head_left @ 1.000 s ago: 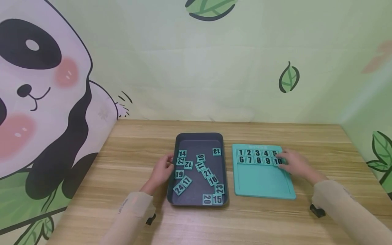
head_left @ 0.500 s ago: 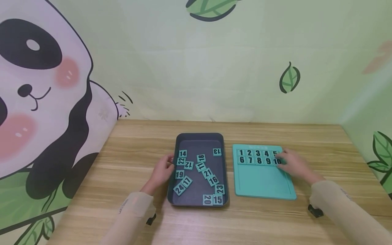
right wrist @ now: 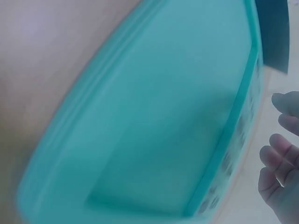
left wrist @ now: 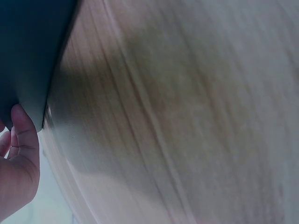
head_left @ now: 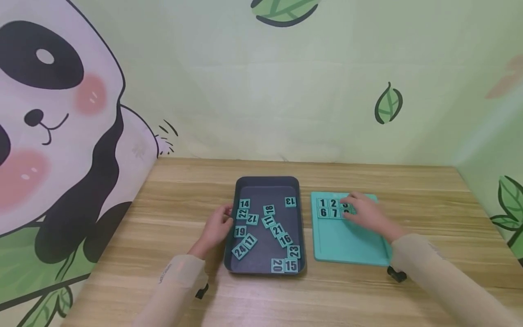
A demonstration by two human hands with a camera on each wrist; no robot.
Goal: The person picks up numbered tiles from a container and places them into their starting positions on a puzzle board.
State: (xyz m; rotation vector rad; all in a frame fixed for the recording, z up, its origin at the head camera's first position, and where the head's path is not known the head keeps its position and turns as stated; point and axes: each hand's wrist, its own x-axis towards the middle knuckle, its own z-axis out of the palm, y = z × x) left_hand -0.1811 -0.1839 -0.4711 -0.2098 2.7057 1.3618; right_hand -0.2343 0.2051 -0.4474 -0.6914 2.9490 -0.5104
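Black-and-white panda print (head_left: pixel 65 104), displayed on the green wall (head_left: pixel 229 91), far left. Wooden table (head_left: pixel 261 299), spread below. Left sleeve (head_left: pixel 171 290), beige. Left hand (head_left: pixel 214 227), placed at the left side of the tray (head_left: pixel 263 254); fingers relaxed and slightly bent, rested at the rim; whether any pressure is applied cannot be told. Dark tray, set lengthwise, with fourteen loose tiles (head_left: pixel 277 230) scattered inside: 14, 22, 12, 19, 24 and 17 toward the left; 18, 11, 21 and 16 about the middle; 20, 15, 13 and 23 toward the right, several turned. Turquoise board (head_left: pixel 347 243), laid flat just beside the tray; ordered tiles (head_left: pixel 335 213) are lined up in two rows at its far end, 1, 2, 6 and 7 clearly read. Right hand (head_left: pixel 367 215), held over those rows, by which 3 and 8 are partly covered; thumb and fingers parted, loosely bent; contact cannot be told. Right sleeve (head_left: pixel 437 268), likewise beige.
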